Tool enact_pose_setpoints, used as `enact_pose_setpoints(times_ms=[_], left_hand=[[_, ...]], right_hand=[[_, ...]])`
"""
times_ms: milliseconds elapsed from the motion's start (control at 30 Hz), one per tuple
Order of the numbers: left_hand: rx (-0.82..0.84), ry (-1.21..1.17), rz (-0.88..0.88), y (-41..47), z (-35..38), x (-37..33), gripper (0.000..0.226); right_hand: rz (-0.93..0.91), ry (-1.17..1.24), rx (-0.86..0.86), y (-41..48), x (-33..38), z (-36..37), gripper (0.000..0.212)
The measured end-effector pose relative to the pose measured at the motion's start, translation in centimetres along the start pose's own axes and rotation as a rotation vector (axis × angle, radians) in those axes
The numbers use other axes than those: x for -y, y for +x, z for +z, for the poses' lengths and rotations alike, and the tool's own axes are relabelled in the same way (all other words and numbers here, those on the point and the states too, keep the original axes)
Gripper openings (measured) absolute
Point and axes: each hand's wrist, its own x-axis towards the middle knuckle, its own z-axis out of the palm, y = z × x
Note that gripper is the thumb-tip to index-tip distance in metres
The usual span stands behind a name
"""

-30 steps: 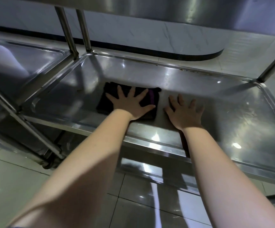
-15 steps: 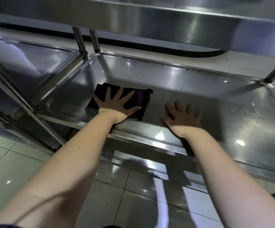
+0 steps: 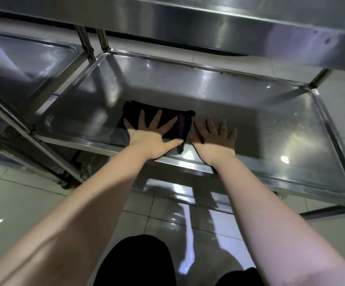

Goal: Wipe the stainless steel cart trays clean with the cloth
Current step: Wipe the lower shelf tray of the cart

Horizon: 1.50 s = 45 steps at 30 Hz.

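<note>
Middle tray (image 3: 260, 112) of a stainless steel cart, seen under the edge of the upper shelf (image 3: 208, 25). Left hand (image 3: 153, 137) lies flat on a folded black cloth (image 3: 133, 109) with a purple stripe, fingers straight and spread, palm pressing down, nothing gripped. The cloth sits on the tray floor toward the left half, close to the near rim, with one corner hanging just over that rim under the thumb. Right hand (image 3: 215, 139) rests flat on bare steel just right of the cloth, fingers straight and fanned, holding nothing; the fingers are in the shelf's shadow. Against half a second earlier, the strip of steel between cloth and right hand has closed: the cloth's right edge now lies just beside the right thumb, so the left hand and cloth have slid rightward. The right hand keeps much the same place near the front rim. The view has also tipped downward: a dark-clothed leg (image 3: 138, 261) now shows at the bottom over the pale tiled floor (image 3: 23, 203), which it did not before. A second steel tray (image 3: 33, 58) stands to the left, beyond the cart posts (image 3: 103, 40).
</note>
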Motion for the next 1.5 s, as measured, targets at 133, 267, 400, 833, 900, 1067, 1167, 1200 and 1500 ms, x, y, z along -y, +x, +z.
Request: enact_pose_setpoints(times_ms=[133, 267, 400, 833, 900, 1067, 1167, 1200, 1500], left_hand=[[0.024, -0.017, -0.016, -0.5, -0.5, 1.5, 0.083], [0.088, -0.016, -0.076, -0.3, -1.3, 1.6, 0.093], [0.07, -0.008, -0.061, -0.8, -0.6, -0.2, 0.087], [0.073, -0.031, -0.16, -1.7, -1.6, 6.0, 0.1], [0.076, -0.009, -0.163, -1.8, -1.4, 5.3, 0.098], [0.051, -0.033, 0.002, -1.8, 0.1, -2.1, 0.09], [0.013, -0.036, 0.0, -1.5, 0.1, -0.9, 0.09], [0.017, -0.035, -0.013, -1.4, -0.2, 0.5, 0.091], [0.015, -0.048, -0.055, -1.3, -0.6, 3.7, 0.094]], right_hand=[[-0.079, 0.05, 0.016, -0.8, -1.4, -0.5, 0.061], [-0.092, 0.042, -0.033, -2.0, -2.6, 0.1, 0.061], [-0.077, 0.014, -0.027, -2.0, -2.2, 0.3, 0.061], [-0.058, 0.061, -0.026, -2.5, -2.9, 0.3, 0.058], [-0.052, 0.051, -0.034, -2.5, -2.7, 0.4, 0.058], [-0.039, 0.023, -0.021, -2.4, -3.3, 0.3, 0.058], [-0.05, 0.048, -0.025, -2.5, -3.7, 0.1, 0.059], [-0.054, 0.056, -0.023, -2.5, -3.6, 0.0, 0.059], [-0.028, 0.192, -0.098, 0.9, 3.7, -1.4, 0.056]])
